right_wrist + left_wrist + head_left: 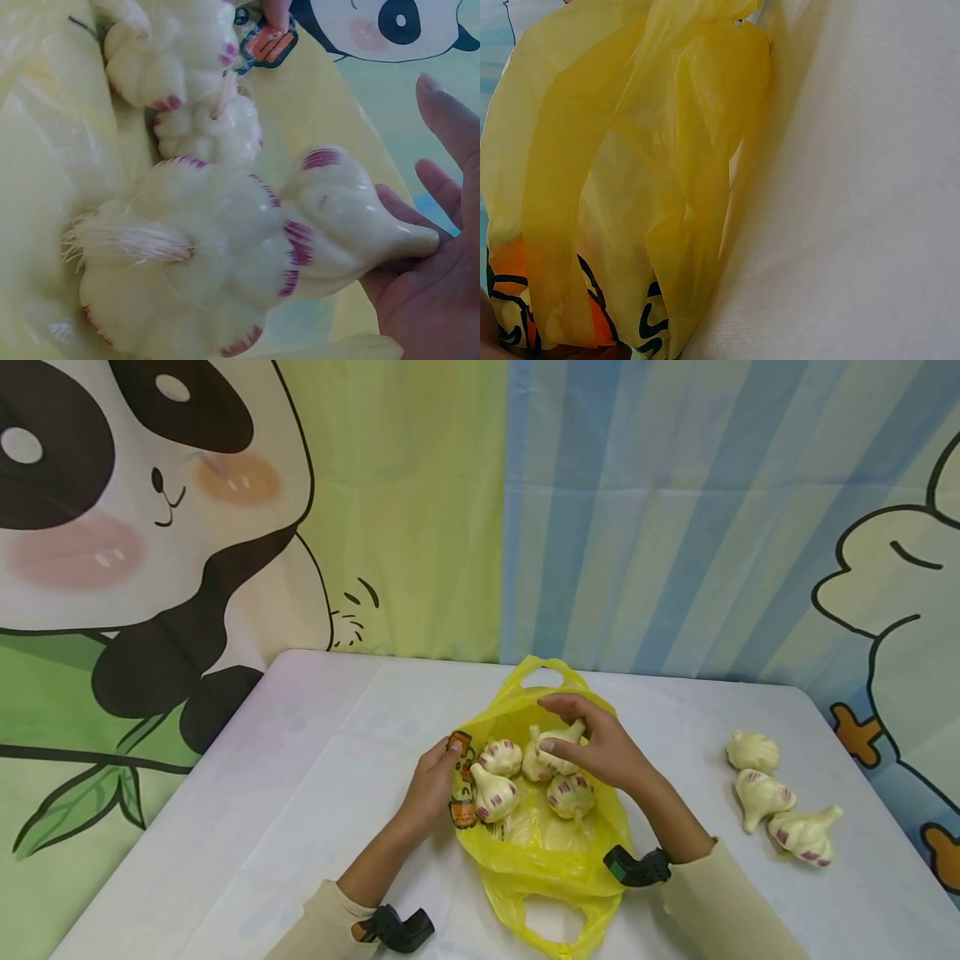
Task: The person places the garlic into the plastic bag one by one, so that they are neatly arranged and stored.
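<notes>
My left hand (430, 783) grips the left rim of a yellow plastic bag (551, 860), where orange and black print shows. Over the bag's mouth, my right hand (607, 747) has its thumb and fingers spread apart at a garlic bulb (564, 745). That bulb's stem lies against the fingers in the right wrist view. Around it in the bag are several more bulbs with purple marks, among them a front-left garlic bulb (495, 795) and a right-hand garlic bulb (570, 795). The left wrist view shows mostly the bag's yellow side (630, 165).
Three loose garlic bulbs (761, 797) lie on the white table (315, 827) to the right of the bag. Behind the table hangs a printed curtain (405, 510) with a panda. A black wrist camera (637, 866) on the right wrist overlaps the bag's edge.
</notes>
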Action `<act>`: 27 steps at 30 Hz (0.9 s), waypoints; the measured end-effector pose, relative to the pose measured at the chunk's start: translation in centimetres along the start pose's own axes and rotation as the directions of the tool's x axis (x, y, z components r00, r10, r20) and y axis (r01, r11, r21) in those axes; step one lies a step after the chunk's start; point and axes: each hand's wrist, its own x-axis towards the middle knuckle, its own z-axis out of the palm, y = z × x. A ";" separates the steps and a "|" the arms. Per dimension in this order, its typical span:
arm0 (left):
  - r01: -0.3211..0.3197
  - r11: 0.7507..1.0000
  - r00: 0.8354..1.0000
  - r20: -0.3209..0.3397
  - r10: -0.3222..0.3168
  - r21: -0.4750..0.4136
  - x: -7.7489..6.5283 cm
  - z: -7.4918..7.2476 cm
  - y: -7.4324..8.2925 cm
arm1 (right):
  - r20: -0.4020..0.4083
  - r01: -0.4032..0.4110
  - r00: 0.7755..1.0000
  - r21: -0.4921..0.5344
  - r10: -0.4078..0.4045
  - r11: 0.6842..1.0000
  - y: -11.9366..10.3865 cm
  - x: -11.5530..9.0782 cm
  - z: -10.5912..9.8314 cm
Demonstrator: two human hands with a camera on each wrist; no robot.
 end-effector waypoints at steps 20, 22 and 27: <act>0.001 0.999 1.000 0.022 0.000 -0.038 0.0 -0.1 0.0 | 0.002 0.178 0.982 0.285 -0.186 0.942 -0.7 -0.9 -0.7; -0.007 0.999 1.000 0.014 0.008 -0.033 0.0 -0.1 0.0 | -0.041 0.189 0.982 0.262 -0.185 0.946 -0.6 -1.1 -1.1; -0.014 1.000 1.000 0.003 0.014 -0.015 0.0 -0.2 0.2 | -0.137 0.202 0.975 0.195 -0.178 0.960 -0.5 -2.0 -2.1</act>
